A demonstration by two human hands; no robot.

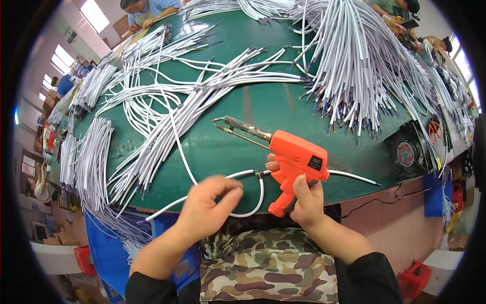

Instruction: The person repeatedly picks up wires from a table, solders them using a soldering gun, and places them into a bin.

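Note:
My right hand point(308, 200) is wrapped round the handle of an orange soldering gun point(298, 157), thumb on the near side. The gun's metal tip point(223, 123) points to the upper left over the green table. My left hand point(208, 205) is left of the gun, fingers curled in toward the thumb; whatever they may hold is hidden. Beneath that hand runs a white cable point(172, 204), partly covered by it. A small dark joint point(260, 174) links white cable pieces between the gun and my left hand, and one cable end point(354, 177) sticks out to the right.
Bundles of white cables point(167, 137) cover the left and a large heap point(349, 66) the far right of the green table point(243, 147). A black fan point(409, 152) and red-handled scissors point(435, 131) sit at the right. Blue bins point(109, 253) stand below; a person point(149, 11) sits opposite.

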